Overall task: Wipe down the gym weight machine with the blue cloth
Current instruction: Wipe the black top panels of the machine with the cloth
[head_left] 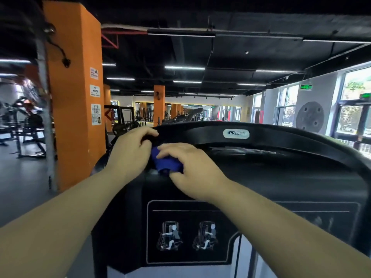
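Atop black machine (281, 177), right hand (192, 169) grips blue cloth (166, 162).

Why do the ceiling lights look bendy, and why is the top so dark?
Head view: the wide-angle lens bends the light strips and the orange pillar towards the edges; the ceiling is dark and dimly lit; the windows glow overbright; the weight machine shows pale reflections on top.

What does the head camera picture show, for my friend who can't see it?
A right hand holds a blue cloth on top of a black machine, while the left hand grips its rim. Orange pillars stand behind.
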A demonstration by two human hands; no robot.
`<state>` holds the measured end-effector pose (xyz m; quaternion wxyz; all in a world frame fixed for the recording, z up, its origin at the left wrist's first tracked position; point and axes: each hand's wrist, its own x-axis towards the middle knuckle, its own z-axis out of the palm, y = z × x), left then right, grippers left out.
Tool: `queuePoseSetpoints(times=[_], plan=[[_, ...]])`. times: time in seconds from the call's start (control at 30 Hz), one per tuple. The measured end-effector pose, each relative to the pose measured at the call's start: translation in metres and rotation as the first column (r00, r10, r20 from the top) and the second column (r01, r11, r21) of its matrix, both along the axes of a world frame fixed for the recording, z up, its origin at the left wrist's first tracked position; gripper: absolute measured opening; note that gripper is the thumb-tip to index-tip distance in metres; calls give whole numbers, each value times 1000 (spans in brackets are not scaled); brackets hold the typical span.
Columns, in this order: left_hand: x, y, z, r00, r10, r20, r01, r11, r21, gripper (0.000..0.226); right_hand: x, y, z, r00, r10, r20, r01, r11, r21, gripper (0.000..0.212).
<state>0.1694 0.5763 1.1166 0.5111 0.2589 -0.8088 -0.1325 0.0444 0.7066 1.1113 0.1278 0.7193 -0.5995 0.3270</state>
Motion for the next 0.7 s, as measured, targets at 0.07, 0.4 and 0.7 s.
queuePoseSetpoints(times=[0.07, 0.4, 0.7], plan=[[2, 1, -2, 994, -35, -103, 46, 994, 100, 38, -13, -7, 3, 995, -100, 20, 101, 994, -37, 46], [6, 1, 0, 984, -106, -143, 127, 980, 152, 35, 10, -7, -16, 988, 8, -154, -22, 996, -84, 37], [0, 7, -11, 940, 123, 317, 31, 898, -440, 40, -25, 6, -19, 909, -395, -132, 364, 908, -210, 38]])
